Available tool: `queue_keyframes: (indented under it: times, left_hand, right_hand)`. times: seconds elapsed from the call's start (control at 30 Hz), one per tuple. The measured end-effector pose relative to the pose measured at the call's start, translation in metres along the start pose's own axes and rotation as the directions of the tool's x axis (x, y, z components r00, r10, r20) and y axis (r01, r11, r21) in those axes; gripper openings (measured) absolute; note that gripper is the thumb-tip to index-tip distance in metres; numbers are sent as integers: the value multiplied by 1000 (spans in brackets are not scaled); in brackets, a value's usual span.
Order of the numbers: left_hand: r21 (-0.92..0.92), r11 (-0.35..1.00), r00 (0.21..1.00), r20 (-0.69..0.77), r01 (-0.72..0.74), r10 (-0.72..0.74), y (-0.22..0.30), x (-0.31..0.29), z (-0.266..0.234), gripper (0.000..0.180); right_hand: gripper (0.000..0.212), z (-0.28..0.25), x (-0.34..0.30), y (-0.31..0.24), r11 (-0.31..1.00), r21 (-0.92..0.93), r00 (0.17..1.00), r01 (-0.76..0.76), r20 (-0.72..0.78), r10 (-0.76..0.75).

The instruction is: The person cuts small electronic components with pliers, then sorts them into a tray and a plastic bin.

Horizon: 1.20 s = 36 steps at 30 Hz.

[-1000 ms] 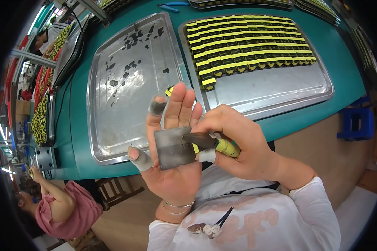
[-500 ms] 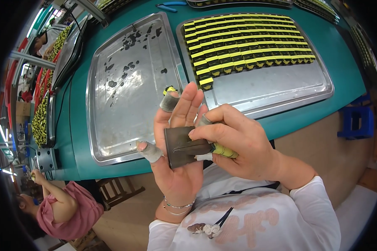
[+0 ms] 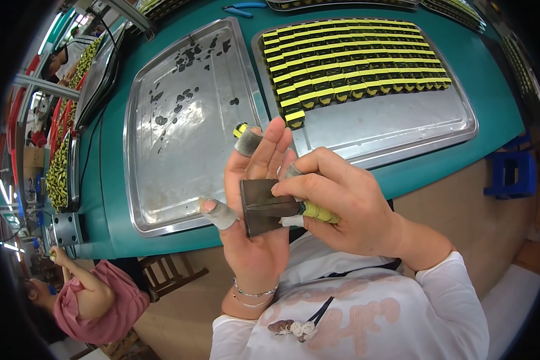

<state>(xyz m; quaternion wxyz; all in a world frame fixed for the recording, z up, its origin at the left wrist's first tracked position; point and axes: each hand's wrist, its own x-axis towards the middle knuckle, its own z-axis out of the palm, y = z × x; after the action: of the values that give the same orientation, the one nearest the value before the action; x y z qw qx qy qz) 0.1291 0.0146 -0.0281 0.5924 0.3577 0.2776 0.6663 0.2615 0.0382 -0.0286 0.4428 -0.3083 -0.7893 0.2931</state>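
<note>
My left hand (image 3: 255, 255) is palm up, its fingers stretched and spread, with grey-white finger covers on the thumb and a finger. Against its palm lies the dark, square, flat head of a scraper-like tool (image 3: 259, 204). My right hand (image 3: 354, 204) is closed round this tool's yellow-green wrapped handle (image 3: 321, 212), its fingertips pressing near the head. Just beyond a covered left fingertip, a small yellow-and-black part (image 3: 240, 130) lies on the left metal tray (image 3: 156, 204).
Rows of yellow-and-black parts (image 3: 354, 63) fill the far portion of the right metal tray (image 3: 390, 129). Dark flakes (image 3: 189, 57) are scattered on the left tray. Blue-handled pliers (image 3: 240, 11) lie at the back of the green table (image 3: 117, 180). A person in pink (image 3: 102, 300) works at lower left; a blue stool (image 3: 510, 174) stands right.
My left hand and the tool head have shifted slightly right, showing more of the small part on the left tray. The right hand keeps its grip.
</note>
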Motion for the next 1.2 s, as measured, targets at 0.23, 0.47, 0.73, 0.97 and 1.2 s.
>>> queue_keyframes:
  times: [0.23, 0.47, 0.73, 0.97, 1.2]
  left_hand:
    - [66, 998, 1000, -28, -3, 5, -1, -2, 0, 84]
    - [41, 999, 999, -42, 27, -25, -2, -2, 0, 84]
    - [116, 993, 997, -65, 37, -30, -7, -1, -3, 85]
    - [238, 971, 999, -49, -1, 13, -11, -1, -2, 81]
    - [212, 977, 997, -70, -28, 43, -10, -2, -1, 86]
  right_hand:
    - [49, 2, -1, -1, 1000, 10, 1000, -19, 8, 18]
    - [50, 4, -2, -1, 999, 20, 999, -33, -3, 33]
    - [49, 3, 0, 0, 999, 3, 998, -45, 39, 44]
    - [46, 0, 1, 0, 988, 99, 992, -121, 37, 118]
    - [50, -1, -3, 1, 987, 126, 995, -97, 40, 93]
